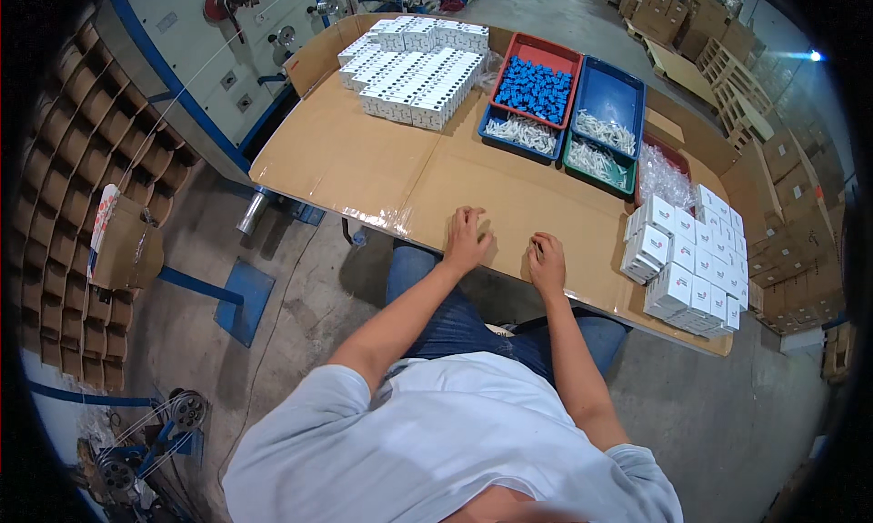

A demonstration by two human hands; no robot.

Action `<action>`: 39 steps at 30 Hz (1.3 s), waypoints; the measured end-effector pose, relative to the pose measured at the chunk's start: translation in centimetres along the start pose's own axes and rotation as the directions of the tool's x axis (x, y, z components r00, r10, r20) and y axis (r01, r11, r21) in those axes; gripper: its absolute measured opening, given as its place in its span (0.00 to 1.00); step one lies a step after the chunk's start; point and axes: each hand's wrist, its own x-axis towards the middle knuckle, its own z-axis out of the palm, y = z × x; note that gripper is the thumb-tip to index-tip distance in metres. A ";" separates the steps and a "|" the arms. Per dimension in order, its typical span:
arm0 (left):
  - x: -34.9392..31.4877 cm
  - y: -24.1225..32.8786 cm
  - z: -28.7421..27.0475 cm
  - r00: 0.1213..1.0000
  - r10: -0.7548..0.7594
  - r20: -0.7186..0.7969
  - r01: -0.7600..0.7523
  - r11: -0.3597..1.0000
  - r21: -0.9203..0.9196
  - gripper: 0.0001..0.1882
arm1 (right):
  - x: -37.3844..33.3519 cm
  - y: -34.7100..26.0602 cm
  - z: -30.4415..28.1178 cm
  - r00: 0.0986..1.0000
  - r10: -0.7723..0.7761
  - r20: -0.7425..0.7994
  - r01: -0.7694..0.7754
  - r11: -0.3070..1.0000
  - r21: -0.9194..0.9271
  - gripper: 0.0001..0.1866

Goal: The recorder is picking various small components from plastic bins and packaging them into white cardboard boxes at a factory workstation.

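My left hand (466,238) rests on the cardboard-covered table (364,173) near its front edge. Its fingers are loosely bent and a little apart, with nothing seen in them. A short way to its right, my right hand (547,263) lies at the same edge, fingers half curled and no object visible in it. Beyond the hands stand a red tray (569,64) of small blue parts (532,89), a blue tray (519,148) of small white pieces (525,132), and a green tray (589,178) with similar pieces.
White boxes (423,77) with dark holes stand in rows at the far left of the table. Smaller white cartons (696,268) are stacked at the right edge. A deep blue tray (614,86) and clear plastic bags (662,173) sit at the back right. Cardboard dividers (73,177) stand left.
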 end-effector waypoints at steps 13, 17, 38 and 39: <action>0.3 -0.9 0.2 0.995 -0.081 -0.050 0.081 0.997 -0.010 0.19 | 0.2 1.4 0.6 0.998 0.066 0.013 -0.067 0.994 0.091 0.07; 0.4 -0.5 0.1 0.997 -0.079 -0.011 0.079 0.996 -0.032 0.15 | 0.3 1.1 0.6 0.997 0.081 0.003 -0.081 0.993 0.082 0.07; 0.9 -2.0 0.7 0.999 -0.023 0.049 0.026 0.998 -0.061 0.07 | 4.2 -5.7 -7.9 0.909 0.071 -0.410 -0.085 0.996 -0.018 0.06; 1.0 -2.4 0.7 0.998 -0.010 0.063 0.014 0.998 -0.054 0.08 | 3.9 -5.6 -8.8 0.887 0.098 -0.451 -0.134 0.990 -0.049 0.06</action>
